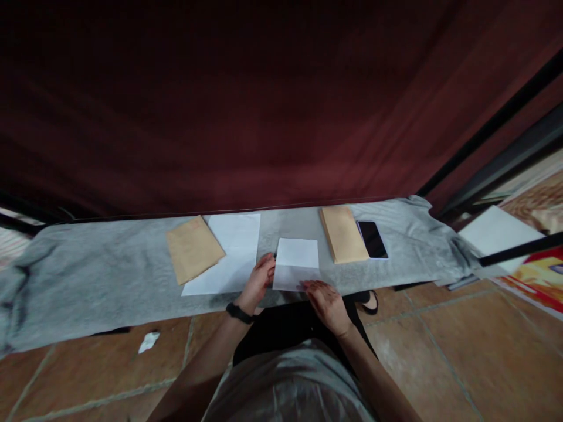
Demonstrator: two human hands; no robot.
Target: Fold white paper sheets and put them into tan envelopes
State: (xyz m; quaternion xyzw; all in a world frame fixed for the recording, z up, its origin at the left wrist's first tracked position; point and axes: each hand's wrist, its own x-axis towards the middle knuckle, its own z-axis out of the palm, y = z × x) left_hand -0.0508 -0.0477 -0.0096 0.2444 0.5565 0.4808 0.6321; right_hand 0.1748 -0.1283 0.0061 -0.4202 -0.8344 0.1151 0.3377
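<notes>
A folded sheet of white paper (297,253) lies in front of me on the grey cloth, with a crease across its middle and a greyer lower half. Along its left edge, my left hand (260,275) is closed, fingers curled at the edge. My right hand (324,300) has its fingertips bent together on the lower right corner of the same paper. Left of it, a larger white sheet (240,252) lies partly under a brown envelope (194,249). On the right is a stack of brown envelopes (344,234).
A phone (373,239) with a dark screen lies beside the envelope stack. The grey cloth (109,269) covers a long, narrow surface against a dark red panel (246,117). Black bars (497,120) stand at the right. A crumpled white scrap (148,341) is on the tiled floor.
</notes>
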